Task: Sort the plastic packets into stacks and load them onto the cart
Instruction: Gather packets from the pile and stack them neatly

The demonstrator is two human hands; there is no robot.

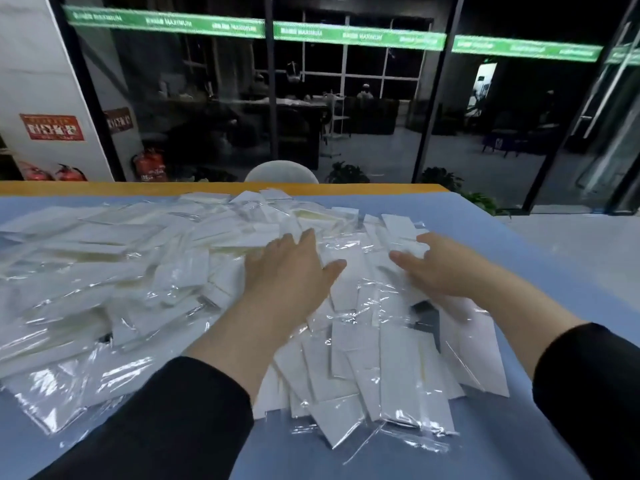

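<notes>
Left hand (289,268) and right hand (438,268), fingers straight and relaxed, are lying flat at frame centre on the heap of clear plastic packets (363,358) covering the blue table (540,258).

Packets (145,271) heaped on table (519,251).

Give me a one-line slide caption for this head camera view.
Both hands, left hand and right hand, press flat on loose plastic packets heaped across a blue table.

Head camera looks forward-down, close over table (540,258).
</notes>
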